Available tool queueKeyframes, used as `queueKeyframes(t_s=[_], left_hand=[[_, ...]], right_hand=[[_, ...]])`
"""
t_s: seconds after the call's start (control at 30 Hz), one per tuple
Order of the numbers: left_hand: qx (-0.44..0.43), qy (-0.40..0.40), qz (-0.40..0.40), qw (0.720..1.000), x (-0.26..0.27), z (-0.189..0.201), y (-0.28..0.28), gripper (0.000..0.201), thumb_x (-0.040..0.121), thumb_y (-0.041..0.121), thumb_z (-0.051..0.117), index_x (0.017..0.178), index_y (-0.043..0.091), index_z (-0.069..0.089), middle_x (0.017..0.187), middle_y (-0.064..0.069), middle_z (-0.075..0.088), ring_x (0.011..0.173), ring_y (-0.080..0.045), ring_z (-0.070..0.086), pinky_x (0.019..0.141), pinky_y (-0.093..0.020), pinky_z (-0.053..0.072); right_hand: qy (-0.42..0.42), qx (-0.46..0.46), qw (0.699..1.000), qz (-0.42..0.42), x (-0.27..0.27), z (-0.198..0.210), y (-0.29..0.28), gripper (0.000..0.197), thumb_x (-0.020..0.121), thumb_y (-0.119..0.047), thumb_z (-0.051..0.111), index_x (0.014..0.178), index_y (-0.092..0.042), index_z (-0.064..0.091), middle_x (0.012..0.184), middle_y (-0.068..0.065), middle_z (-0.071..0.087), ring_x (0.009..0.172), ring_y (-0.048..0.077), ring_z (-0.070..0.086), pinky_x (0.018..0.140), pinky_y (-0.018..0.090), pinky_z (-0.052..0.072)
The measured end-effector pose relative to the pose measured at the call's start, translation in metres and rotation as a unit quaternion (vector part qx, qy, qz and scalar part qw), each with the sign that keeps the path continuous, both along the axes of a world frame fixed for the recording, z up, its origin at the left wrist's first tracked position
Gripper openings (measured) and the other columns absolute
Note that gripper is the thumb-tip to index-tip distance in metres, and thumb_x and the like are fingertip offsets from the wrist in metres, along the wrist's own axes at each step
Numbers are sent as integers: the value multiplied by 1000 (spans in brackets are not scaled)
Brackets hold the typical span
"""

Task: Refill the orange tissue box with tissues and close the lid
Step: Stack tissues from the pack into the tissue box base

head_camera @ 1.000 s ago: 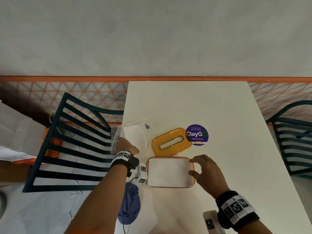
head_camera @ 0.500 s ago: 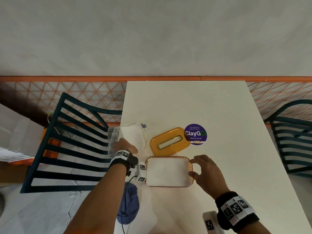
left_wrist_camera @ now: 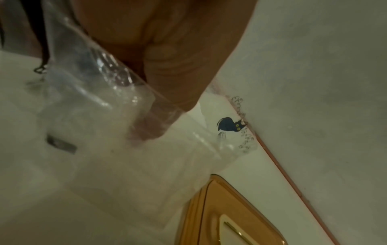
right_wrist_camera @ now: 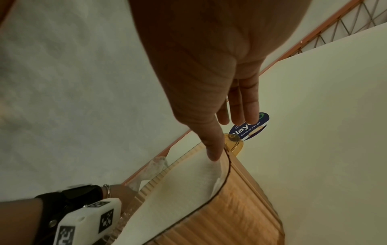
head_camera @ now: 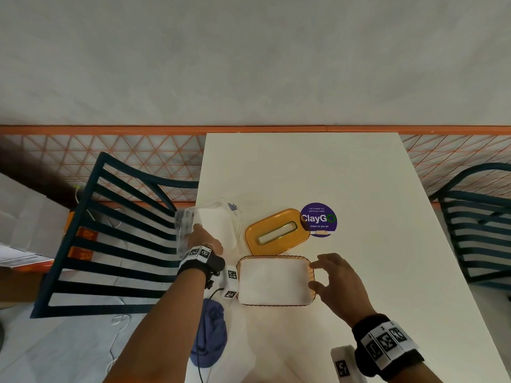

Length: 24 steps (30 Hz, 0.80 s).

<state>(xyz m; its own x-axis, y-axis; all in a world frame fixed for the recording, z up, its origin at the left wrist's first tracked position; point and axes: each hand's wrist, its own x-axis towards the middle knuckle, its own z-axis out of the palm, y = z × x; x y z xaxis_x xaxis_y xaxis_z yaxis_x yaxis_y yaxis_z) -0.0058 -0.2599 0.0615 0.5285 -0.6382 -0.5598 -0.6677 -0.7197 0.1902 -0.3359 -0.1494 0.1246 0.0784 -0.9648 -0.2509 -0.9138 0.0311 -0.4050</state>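
Note:
The orange tissue box stands open near the table's front, filled to the rim with white tissues. Its orange slotted lid lies flat just beyond it. A clear plastic tissue pack sits at the table's left edge, partly overhanging it. My left hand holds its near end, and in the left wrist view the fingers reach inside the wrapper. My right hand is at the box's right edge with its fingers straight. Its thumb touches the tissues there.
A purple round sticker is on the table right of the lid. Dark slatted chairs stand to the left and right. A white tagged device lies beside the box, and a blue cloth hangs at the front left edge.
The pack's wrapper has shifted slightly under my left hand. My right hand stays at the box's right edge.

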Motion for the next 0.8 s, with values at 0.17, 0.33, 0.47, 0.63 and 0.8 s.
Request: queueKeyframes(t_s=[0.17,0.33,0.47,0.63,0.8], left_hand=[[-52,53,50,996,-2,4,3,80,72,8,87,138,13,42,134,-16,56,116,-36,61,75,-37,48],[-138,147,146,969,-1,16,11,79,70,4,86,137,16,46,132,-12,59,116,-35,61,80,-39,53],[-149,229,141,952,3,38,17,50,77,11,75,126,11,65,114,-7,70,105,-31,66,91,-44,58],[-197,331,108,917,2,93,37,25,81,3,67,99,18,76,97,-5,77,94,-29,69,75,-38,57],[-185,523,145,819,-9,147,60,35,88,-10,59,106,15,76,101,-9,79,92,-30,73,67,-37,60]], right_hand=[[-1,-10,1000,4,4,4,-1,42,79,-32,85,119,-30,72,136,-6,61,119,15,59,92,26,54],[-8,-1,1000,2,8,8,-2,40,80,-35,83,118,-33,71,138,-8,59,120,13,58,94,25,52],[-25,2,1000,-4,16,17,-5,41,80,-39,83,119,-32,71,138,-10,59,121,12,57,98,25,49],[-122,-14,992,-8,30,33,-17,52,74,-46,86,120,-30,69,125,-10,65,106,9,63,88,29,58],[-400,207,889,-84,53,62,-30,97,61,-59,89,143,-30,46,129,-11,65,112,8,67,98,35,56]])
